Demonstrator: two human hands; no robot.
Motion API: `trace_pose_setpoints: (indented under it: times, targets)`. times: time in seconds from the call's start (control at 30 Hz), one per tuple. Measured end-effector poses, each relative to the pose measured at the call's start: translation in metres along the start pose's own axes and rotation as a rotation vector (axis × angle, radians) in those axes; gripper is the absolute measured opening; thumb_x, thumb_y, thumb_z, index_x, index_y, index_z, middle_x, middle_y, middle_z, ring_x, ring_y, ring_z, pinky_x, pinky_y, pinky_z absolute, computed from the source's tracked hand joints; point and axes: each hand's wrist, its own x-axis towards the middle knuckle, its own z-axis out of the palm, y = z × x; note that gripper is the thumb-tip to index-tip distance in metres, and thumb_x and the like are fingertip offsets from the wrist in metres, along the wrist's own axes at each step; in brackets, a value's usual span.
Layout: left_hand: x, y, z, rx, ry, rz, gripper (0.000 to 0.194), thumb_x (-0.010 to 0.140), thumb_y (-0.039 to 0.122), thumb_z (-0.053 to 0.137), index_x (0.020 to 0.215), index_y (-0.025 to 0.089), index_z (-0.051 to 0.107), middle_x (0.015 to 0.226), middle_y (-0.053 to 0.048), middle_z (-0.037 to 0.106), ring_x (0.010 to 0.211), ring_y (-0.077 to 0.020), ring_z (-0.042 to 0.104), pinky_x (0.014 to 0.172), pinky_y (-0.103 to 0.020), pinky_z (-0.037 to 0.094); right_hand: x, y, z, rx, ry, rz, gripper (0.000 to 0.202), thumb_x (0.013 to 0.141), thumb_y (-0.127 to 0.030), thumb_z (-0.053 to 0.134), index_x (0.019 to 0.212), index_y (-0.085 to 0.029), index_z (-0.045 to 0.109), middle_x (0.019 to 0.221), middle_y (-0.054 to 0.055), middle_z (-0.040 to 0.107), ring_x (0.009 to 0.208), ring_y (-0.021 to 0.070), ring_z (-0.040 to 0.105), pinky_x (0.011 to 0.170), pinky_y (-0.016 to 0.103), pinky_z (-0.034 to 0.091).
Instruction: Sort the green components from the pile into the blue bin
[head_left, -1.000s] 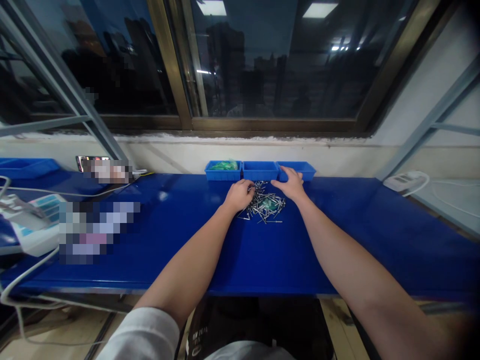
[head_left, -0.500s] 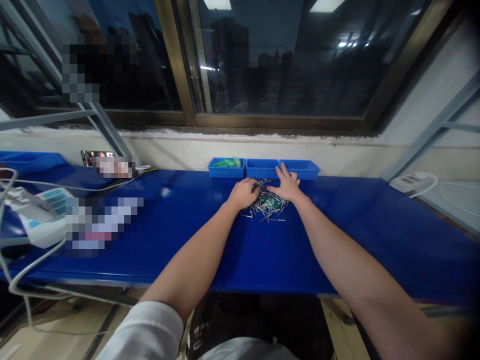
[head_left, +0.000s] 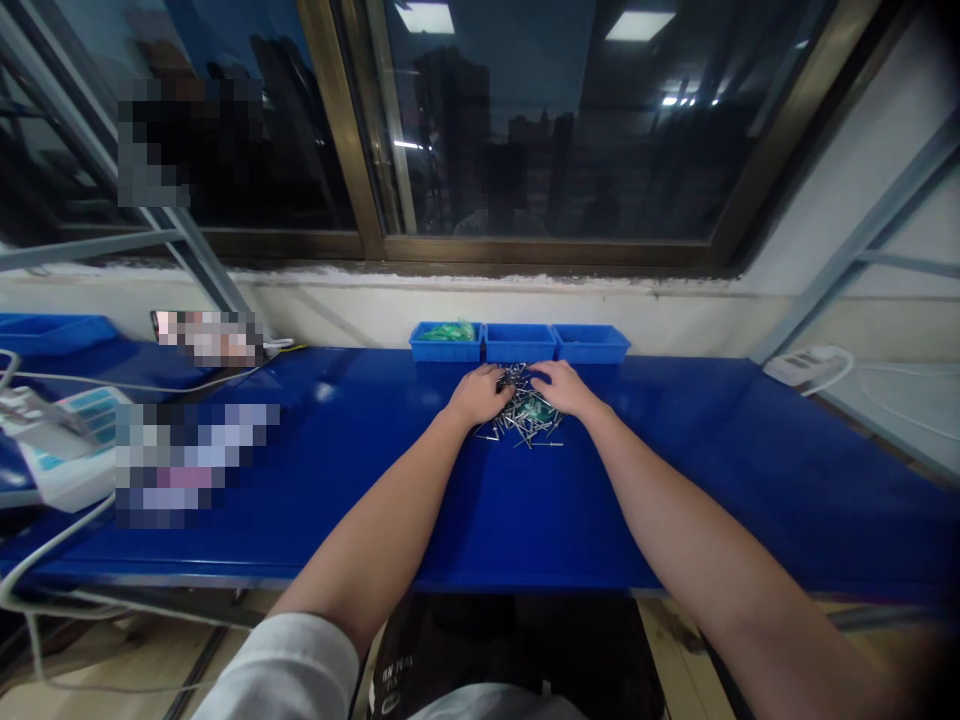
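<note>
The pile of rivet-like metal pins (head_left: 517,421) lies loose on the blue worktable (head_left: 525,520), between the two bare hands and in front of the row of three bins. The pins point in various directions; one lies flat at the near edge of the pile. A green item (head_left: 534,407) is partly visible among the pins; its exact form is too small to tell.

The left hand (head_left: 481,396) is positioned palm down at the left side of the pile, with fingers curled over the pins. Whether it grips any pin cannot be told. The right hand (head_left: 564,389) is positioned at the right side of the pile, with thumb and fingers apart and bent toward the pins. It is unclenched, and no pin is visible in its grasp.

The left blue bin (head_left: 447,351) contains green plastic material (head_left: 453,331). The middle blue bin (head_left: 520,345) and the right blue bin (head_left: 592,347) complete the row, set side by side near the wall. A phone (head_left: 166,328), partly obscured by pixelation, is located at the rear left. A white corded device (head_left: 801,366) is located at the far right.
</note>
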Motion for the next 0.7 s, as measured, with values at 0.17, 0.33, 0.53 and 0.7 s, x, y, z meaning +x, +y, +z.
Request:
trace_pose_setpoints:
  times: [0.17,0.33,0.53,0.7]
  targets:
    - [0.0,-0.001,0.001,0.008,-0.096,-0.007,0.045,0.087,0.044,0.043,0.121,0.018,0.053,0.13,-0.012,0.053,0.122,-0.0242,0.047,0.101,-0.036,0.037,-0.003,-0.013,0.007,-0.008,-0.093,-0.034,0.028,0.082,-0.034,0.052,0.105,-0.026,0.065,0.113,0.005,0.064,0.11,0.026,0.05,0.095,0.045,0.035]
    - [0.0,-0.001,0.001,-0.014,-0.096,0.026,0.039,0.088,0.04,0.042,0.12,0.02,0.054,0.129,-0.01,0.055,0.121,-0.023,0.049,0.099,-0.035,0.039,-0.004,-0.018,0.004,0.052,-0.058,-0.069,0.021,0.076,-0.029,0.06,0.093,-0.022,0.069,0.1,0.006,0.068,0.097,0.0219,0.057,0.09,0.037,0.04]
    - [-0.001,0.001,-0.001,-0.043,-0.068,0.04,0.033,0.089,0.035,0.042,0.115,0.021,0.057,0.121,-0.008,0.06,0.11,-0.0236,0.057,0.092,-0.034,0.045,-0.004,-0.019,0.001,0.136,-0.032,-0.056,0.009,0.071,-0.024,0.065,0.079,-0.02,0.07,0.086,0.004,0.069,0.083,0.0191,0.061,0.08,0.033,0.044]
    - [-0.002,0.001,-0.002,-0.063,-0.077,0.056,0.034,0.089,0.037,0.041,0.115,0.022,0.058,0.119,-0.008,0.062,0.106,-0.0243,0.06,0.089,-0.034,0.046,-0.005,-0.018,0.002,0.282,-0.024,0.033,0.012,0.068,-0.019,0.066,0.08,-0.019,0.069,0.078,0.002,0.069,0.073,0.0157,0.062,0.07,0.028,0.047]
